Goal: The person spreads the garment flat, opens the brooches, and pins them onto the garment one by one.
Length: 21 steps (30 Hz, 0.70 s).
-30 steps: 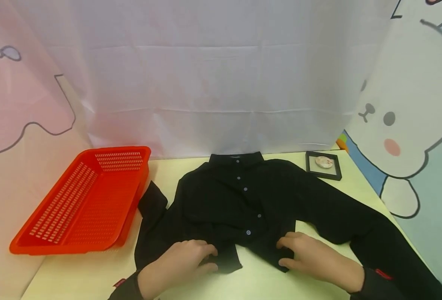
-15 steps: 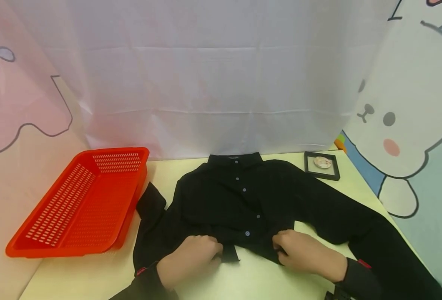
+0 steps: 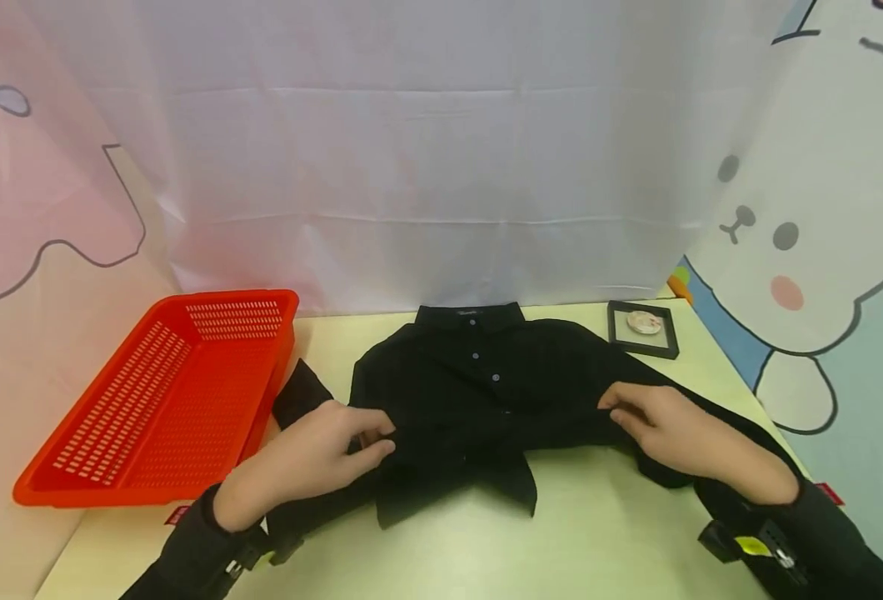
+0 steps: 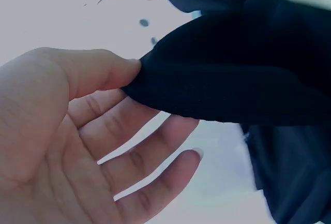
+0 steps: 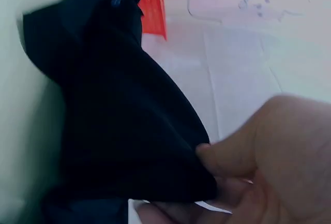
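A black button-up shirt (image 3: pixel 441 375) lies spread on the table, its collar toward the back and a row of small buttons down the front. My left hand (image 3: pixel 329 446) pinches the shirt's lower part on the left side between thumb and index finger; in the left wrist view the other fingers (image 4: pixel 155 182) spread out below the cloth. On the right side my right hand (image 3: pixel 666 425) pinches the shirt too, thumb on top of the fabric in the right wrist view. Between the hands the cloth is stretched and lifted, with the hem hanging toward the front.
To the left stands a red plastic basket (image 3: pixel 187 400) with slotted walls. A small black-framed square (image 3: pixel 643 330) holding a round pale object lies at the back right. A white curtain (image 3: pixel 426 167) closes off the rear; printed cartoon sheets (image 3: pixel 809 250) hang at the sides.
Both hands have taken hold of the shirt's lower part, moved apart and gone up toward the collar. The cloth between them is now raised and stretched.
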Motion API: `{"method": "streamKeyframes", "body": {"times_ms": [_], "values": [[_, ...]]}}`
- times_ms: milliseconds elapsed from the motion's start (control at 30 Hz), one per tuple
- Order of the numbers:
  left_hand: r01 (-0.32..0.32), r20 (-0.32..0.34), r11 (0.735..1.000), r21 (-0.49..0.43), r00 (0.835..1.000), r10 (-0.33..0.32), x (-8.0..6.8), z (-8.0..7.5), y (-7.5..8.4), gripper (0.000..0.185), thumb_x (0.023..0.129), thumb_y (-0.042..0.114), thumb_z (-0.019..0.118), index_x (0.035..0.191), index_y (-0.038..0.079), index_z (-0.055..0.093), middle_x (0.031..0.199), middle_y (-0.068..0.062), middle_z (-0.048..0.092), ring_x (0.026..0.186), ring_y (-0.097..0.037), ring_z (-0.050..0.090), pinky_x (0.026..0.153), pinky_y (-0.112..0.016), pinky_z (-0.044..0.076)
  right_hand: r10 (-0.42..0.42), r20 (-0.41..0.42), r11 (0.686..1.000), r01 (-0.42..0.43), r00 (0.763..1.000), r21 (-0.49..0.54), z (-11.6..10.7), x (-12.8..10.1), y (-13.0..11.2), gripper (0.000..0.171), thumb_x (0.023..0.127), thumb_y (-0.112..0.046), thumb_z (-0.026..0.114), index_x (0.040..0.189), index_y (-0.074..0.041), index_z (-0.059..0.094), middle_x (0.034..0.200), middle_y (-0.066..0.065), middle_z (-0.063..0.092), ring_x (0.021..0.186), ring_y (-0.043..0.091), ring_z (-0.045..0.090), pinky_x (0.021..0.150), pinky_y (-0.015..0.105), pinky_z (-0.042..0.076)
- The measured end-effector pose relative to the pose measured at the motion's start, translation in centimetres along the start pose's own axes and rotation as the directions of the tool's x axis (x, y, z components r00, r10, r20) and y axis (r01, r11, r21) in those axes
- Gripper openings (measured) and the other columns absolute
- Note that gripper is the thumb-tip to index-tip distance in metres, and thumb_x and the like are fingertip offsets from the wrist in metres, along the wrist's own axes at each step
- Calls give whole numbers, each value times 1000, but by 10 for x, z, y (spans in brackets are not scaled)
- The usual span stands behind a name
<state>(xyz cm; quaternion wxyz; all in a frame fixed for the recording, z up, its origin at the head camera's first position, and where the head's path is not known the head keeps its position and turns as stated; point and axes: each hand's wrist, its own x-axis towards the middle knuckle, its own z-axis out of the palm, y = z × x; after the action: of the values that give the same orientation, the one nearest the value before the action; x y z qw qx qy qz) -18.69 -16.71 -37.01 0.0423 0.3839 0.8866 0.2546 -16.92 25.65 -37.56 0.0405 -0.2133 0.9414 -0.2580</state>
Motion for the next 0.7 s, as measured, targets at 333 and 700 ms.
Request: {"method": "streamKeyframes", "body": {"times_ms": [333,700], "values": [[14,-68,996,-85,997,-20,8,12,2,5,93,27,65,94,23,65,74,17,62,64,1,55,61,-20,50,-33,-199,990,6,979,-138,28,23,-7,8,91,-19,67,97,-14,67,85,-2,62,73,9,58,62,28,49],[-2,-140,990,-143,990,-18,15,30,11,7,93,22,65,100,24,65,66,17,56,55,-2,48,54,-19,45,-22,154,968,59,988,-244,114,28,-47,45,73,-62,73,77,-18,63,66,-10,50,57,6,46,48,25,37]]}}
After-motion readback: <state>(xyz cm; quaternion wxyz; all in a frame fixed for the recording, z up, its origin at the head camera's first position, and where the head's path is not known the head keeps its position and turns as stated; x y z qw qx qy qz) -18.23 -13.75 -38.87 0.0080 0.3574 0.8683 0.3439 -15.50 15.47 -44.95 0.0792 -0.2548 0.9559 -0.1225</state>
